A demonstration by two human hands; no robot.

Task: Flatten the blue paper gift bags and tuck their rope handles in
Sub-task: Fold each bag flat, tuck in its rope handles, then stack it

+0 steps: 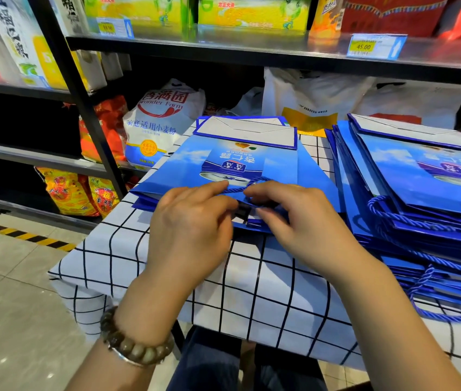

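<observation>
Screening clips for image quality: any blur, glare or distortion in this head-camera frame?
Head view: wide-angle lens bows the metal shelf and its black upright; glare streaks the shelf's front, and the green boxes above look soft; left hand, right hand, rope handle and blue bag are reasonably sharp.

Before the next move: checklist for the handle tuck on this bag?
1. Blue bag flat on the checked table: ok.
2. Rope handle tucked in: not ok, its loop lies on top of the bag.
3. Left hand and right hand at the bag's mouth: ok.
4. Grip on the rope: cannot tell, fingers hide it.
5. Second handle: cannot tell, hidden.
6. Pile on the right tucked: not ok, ropes hang out.
</observation>
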